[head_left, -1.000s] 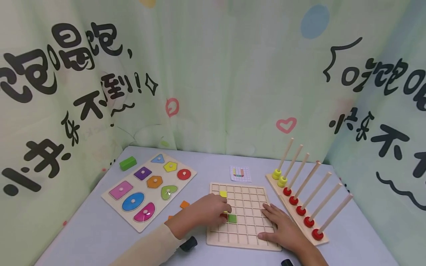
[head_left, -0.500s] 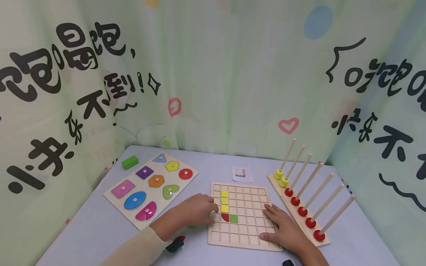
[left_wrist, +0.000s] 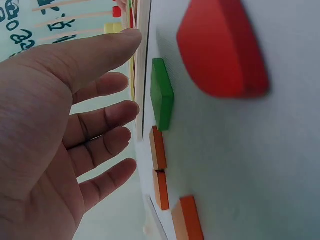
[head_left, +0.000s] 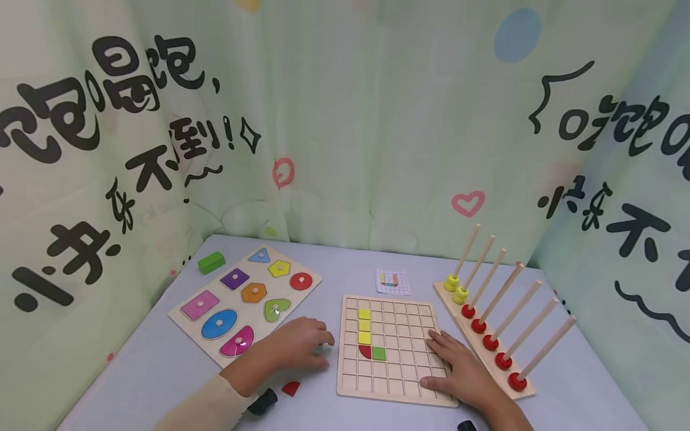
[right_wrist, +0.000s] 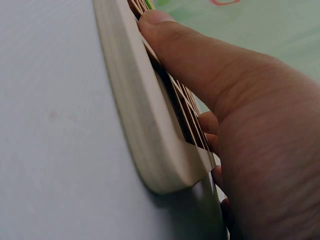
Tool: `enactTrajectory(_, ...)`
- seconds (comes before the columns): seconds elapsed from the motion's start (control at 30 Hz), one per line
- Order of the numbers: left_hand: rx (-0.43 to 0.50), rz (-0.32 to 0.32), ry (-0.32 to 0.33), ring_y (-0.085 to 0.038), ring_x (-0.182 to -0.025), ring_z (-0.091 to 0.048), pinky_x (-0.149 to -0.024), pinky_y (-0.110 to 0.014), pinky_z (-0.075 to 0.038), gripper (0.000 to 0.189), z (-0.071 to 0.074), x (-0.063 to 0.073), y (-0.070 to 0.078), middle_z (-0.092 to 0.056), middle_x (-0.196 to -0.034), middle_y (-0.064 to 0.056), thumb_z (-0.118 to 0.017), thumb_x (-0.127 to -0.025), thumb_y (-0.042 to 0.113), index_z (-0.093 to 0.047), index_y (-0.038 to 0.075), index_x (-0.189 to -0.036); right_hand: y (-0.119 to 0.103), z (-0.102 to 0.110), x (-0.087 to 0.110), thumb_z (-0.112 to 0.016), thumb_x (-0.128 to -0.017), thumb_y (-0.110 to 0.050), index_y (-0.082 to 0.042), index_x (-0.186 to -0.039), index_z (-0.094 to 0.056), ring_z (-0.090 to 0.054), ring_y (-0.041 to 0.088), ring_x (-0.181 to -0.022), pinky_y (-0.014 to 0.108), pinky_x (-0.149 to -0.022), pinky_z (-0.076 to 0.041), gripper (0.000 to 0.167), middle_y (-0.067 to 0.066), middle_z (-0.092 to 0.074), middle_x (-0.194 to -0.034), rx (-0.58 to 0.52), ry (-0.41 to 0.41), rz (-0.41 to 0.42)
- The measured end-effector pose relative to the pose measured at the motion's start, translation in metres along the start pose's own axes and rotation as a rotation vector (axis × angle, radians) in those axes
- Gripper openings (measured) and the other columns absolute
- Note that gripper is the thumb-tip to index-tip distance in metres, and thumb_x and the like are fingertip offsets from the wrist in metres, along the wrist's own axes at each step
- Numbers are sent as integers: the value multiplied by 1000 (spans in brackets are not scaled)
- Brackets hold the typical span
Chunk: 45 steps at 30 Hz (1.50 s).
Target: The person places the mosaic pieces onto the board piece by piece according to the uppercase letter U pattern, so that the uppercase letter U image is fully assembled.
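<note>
Head view: grid board [head_left: 401, 383] bears five tiles [head_left: 365, 337] toward left edge — red piece [head_left: 291, 389] remains outside; left hand [head_left: 298, 345] relaxed, empty — right hand [head_left: 454, 370] spread on right edge.

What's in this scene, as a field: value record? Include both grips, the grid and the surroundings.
left grip: holding nothing, left of grid board
right grip: resting on the board's right edge
placed: column of three yellow squares, red quarter-round below, green square beside that
loose: red piece, green tile, three orange pieces
behind grid: pattern card
left: shape board
right: peg rack
</note>
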<state>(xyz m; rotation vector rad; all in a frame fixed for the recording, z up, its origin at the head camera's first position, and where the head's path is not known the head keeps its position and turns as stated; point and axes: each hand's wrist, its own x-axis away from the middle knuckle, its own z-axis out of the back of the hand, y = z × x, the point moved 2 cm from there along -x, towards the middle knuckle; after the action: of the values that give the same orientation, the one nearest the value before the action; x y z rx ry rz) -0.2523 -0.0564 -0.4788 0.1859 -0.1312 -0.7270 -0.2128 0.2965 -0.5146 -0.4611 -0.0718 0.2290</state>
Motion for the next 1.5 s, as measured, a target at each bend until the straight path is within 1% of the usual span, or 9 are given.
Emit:
enactTrajectory(0.17,31,34,-19,-3,-82,-52,-78,-27,-51,41,-1,6,-8,-60,-94,16,-80,-76,47,-71,28,-112,-1,1,-1,-69,-67,-73,-8,-141,-51,-22,37,-142,64,-106,-22,101,6,-37,-152,1,-10,-12)
enactTrajectory(0.27,48,56,-18,-3,-81,-52,-75,-26,-51,42,-1,11,-12,-59,-91,16,-82,-74,46,-72,29,-111,-2,1,-1,-69,-67,-73,-8,-142,-51,-22,37,-142,65,-106,-21,100,6,-37,-152,3,-19,-15)
enactTrajectory(0.37,52,55,-9,-4,-83,-54,-76,-27,-52,42,-1,16,-16,-60,-92,16,-83,-73,44,-72,28,-110,-1,1,-2,-69,-67,-73,-7,-142,-51,-22,37,-142,65,-105,-22,100,6,-37,-152,-2,-20,-11)
enactTrajectory(0.57,45,37,-3,-3,-86,-55,-77,-26,-51,39,-2,23,-21,-61,-95,16,-82,-75,43,-72,27,-109,0,0,-1,-68,-67,-74,-8,-141,-51,-22,36,-143,64,-106,-22,101,5,-37,-152,-9,-8,-1)
enactTrajectory(0.8,49,42,9,-5,-92,-56,-78,-26,-52,38,1,27,-20,-63,-101,15,-83,-75,42,-73,26,-108,-3,3,0,-71,-67,-71,-8,-142,-50,-20,37,-143,64,-106,-22,100,7,-37,-153,1,-22,-29)
enactTrajectory(1.0,68,23,5,-3,-87,-54,-75,-23,-51,38,2,26,-18,-61,-96,16,-84,-75,39,-73,25,-109,-3,4,0,-69,-67,-72,-8,-142,-51,-21,37,-143,64,-106,-22,101,7,-37,-153,8,-19,-22)
enactTrajectory(1.2,83,8,-16,-1,-83,-53,-74,-22,-51,37,1,24,-13,-59,-93,17,-83,-76,34,-73,26,-110,0,3,0,-69,-68,-73,-8,-141,-52,-22,36,-142,64,-105,-22,100,6,-37,-152,-6,-8,-2)
enactTrajectory(1.33,95,17,-34,-2,-82,-53,-73,-23,-51,34,2,24,-10,-60,-94,16,-83,-77,32,-73,26,-109,1,1,0,-68,-68,-74,-8,-141,-52,-23,36,-142,64,-106,-22,100,5,-38,-152,-13,0,12)
enactTrajectory(1.5,76,15,-54,-2,-82,-53,-73,-24,-51,32,-1,23,-11,-58,-92,16,-82,-77,33,-74,27,-108,1,0,2,-69,-67,-73,-8,-140,-53,-24,36,-142,64,-105,-23,99,5,-38,-152,-12,8,19)
